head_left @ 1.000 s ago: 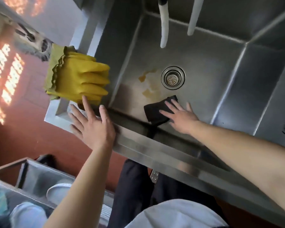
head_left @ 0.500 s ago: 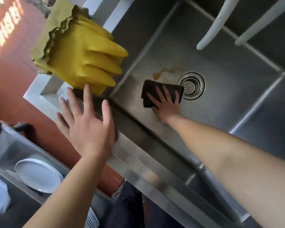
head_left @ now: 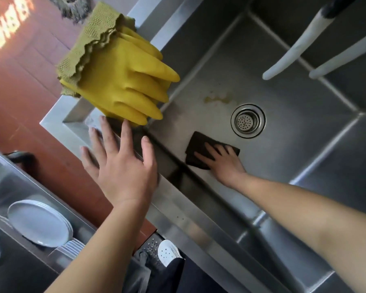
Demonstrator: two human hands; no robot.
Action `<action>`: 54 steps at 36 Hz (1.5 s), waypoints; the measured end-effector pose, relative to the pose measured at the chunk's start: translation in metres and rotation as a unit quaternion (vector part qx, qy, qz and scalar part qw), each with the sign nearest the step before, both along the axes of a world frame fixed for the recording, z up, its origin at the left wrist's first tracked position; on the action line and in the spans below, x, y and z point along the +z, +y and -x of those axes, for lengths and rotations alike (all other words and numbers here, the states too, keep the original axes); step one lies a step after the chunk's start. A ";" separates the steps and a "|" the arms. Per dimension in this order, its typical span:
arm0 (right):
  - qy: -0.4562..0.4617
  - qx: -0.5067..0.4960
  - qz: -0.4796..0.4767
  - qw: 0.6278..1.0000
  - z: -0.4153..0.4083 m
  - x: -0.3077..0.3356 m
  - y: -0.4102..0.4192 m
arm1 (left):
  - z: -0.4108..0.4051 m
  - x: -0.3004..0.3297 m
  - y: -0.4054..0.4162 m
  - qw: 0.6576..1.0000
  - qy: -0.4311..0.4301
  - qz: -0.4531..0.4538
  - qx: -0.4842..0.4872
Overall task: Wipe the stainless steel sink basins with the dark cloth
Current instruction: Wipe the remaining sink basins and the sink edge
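Yellow rubber gloves (head_left: 123,81) are draped over the corner rim; white plates (head_left: 38,223) are stacked in a tray (head_left: 57,210) below left.

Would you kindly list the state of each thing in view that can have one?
dark cloth: flat on the basin floor, pressed under the right hand
left hand: fingers spread, resting on the sink rim
yellow rubber gloves: draped over the rim corner
round metal drain strainer: seated, uncovered
yellowish stain: not yet wiped
white plates: stacked
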State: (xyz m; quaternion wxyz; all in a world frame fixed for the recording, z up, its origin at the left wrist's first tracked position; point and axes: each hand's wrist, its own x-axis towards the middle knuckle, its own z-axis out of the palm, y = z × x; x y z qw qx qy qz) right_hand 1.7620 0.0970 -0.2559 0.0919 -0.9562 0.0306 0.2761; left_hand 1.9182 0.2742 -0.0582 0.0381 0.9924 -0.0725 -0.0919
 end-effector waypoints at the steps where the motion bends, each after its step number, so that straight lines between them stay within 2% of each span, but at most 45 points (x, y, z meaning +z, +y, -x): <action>1: -0.015 0.012 -0.005 1.000 -0.003 -0.001 -0.003 | 0.000 0.000 0.000 1.000 -0.001 0.002 -0.001; 6: -0.058 0.044 -0.034 0.997 -0.049 -0.012 -0.009 | 0.001 -0.002 0.002 1.000 -0.002 -0.001 -0.002; 12: -0.094 -0.042 -0.055 0.993 -0.144 -0.018 0.008 | 0.002 -0.003 0.002 1.000 -0.022 0.017 -0.003; 18: -0.103 -0.074 -0.066 0.990 -0.149 -0.022 0.004 | 0.002 -0.003 0.002 0.999 -0.031 0.026 0.002; 20: -0.107 -0.152 -0.066 0.980 -0.151 -0.021 0.005 | 0.002 -0.003 0.001 0.999 -0.034 0.026 0.003; 22: -0.105 -0.296 -0.059 0.948 -0.159 -0.020 0.005 | 0.002 -0.002 0.001 0.999 -0.038 0.029 0.002; 25: -0.082 -0.475 -0.044 0.875 -0.178 -0.016 -0.015 | 0.002 -0.002 0.000 0.999 -0.043 0.032 0.001; 28: -0.063 -0.571 -0.068 0.816 -0.200 -0.010 -0.041 | 0.001 -0.004 0.001 0.998 -0.052 0.033 -0.003; 30: -0.054 -0.590 -0.075 0.802 -0.207 -0.005 -0.047 | 0.001 -0.004 0.002 0.998 -0.055 0.032 -0.005; 32: -0.056 -0.578 -0.069 0.811 -0.207 -0.002 -0.045 | 0.002 -0.004 0.002 0.998 -0.060 0.034 -0.007; 35: -0.069 -0.499 -0.056 0.862 -0.188 0.000 -0.033 | 0.003 -0.004 0.002 0.998 -0.061 0.033 -0.009; 40: -0.105 -0.236 -0.034 0.965 -0.136 -0.001 -0.005 | 0.003 -0.005 0.003 0.998 -0.063 0.029 -0.012; 43: -0.138 -0.101 -0.042 0.984 -0.125 -0.010 -0.018 | 0.002 -0.005 0.002 0.997 -0.065 0.027 -0.014; 46: -0.098 -0.008 -0.011 0.995 -0.131 -0.016 -0.048 | 0.002 -0.006 0.004 0.997 -0.076 0.027 -0.018; 48: -0.072 -0.031 0.021 0.997 -0.140 -0.018 -0.063 | 0.002 -0.007 0.004 0.996 -0.086 0.029 -0.023; 50: -0.067 -0.121 0.061 0.989 -0.155 -0.017 -0.075 | 0.001 -0.008 0.004 0.995 -0.093 0.029 -0.025; 54: -0.019 -0.318 0.095 0.943 -0.194 -0.014 -0.110 | 0.002 -0.010 0.005 0.994 -0.100 0.033 -0.026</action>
